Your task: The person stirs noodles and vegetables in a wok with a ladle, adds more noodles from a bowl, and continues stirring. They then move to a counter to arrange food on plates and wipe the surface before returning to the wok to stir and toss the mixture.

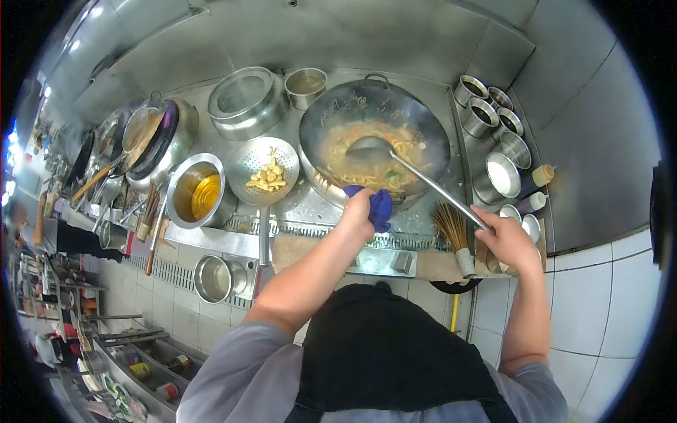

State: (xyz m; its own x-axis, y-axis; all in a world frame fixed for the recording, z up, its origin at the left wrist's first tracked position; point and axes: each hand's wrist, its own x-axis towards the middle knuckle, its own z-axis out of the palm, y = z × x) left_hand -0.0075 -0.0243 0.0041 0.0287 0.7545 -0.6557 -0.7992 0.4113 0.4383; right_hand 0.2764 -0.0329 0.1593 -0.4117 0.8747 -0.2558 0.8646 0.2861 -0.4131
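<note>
A large dark wok (pixel 321 106) sits on the stove with steaming noodles (pixel 363 173) and bits of vegetable in it. My left hand (pixel 360 210) grips the wok's near edge through a bunched purple cloth (pixel 381 210). In my right hand (pixel 506 236) is the end of a long metal ladle handle; the ladle (pixel 372 149) has its bowl down in the noodles. Left of the wok, a perforated skimmer (pixel 243 151) holds pale yellow pieces. A bamboo brush (pixel 451 229) leans between the wok and my right hand.
At left stands a metal pot of golden oil (pixel 206 197), with a lidded pot (pixel 240 116) and a small pot (pixel 306 88) behind. Several seasoning tins (pixel 481 120) and bottles (pixel 537 176) line the right side. A saucepan (pixel 213 278) hangs off the front edge. Another person (pixel 53 225) is far left.
</note>
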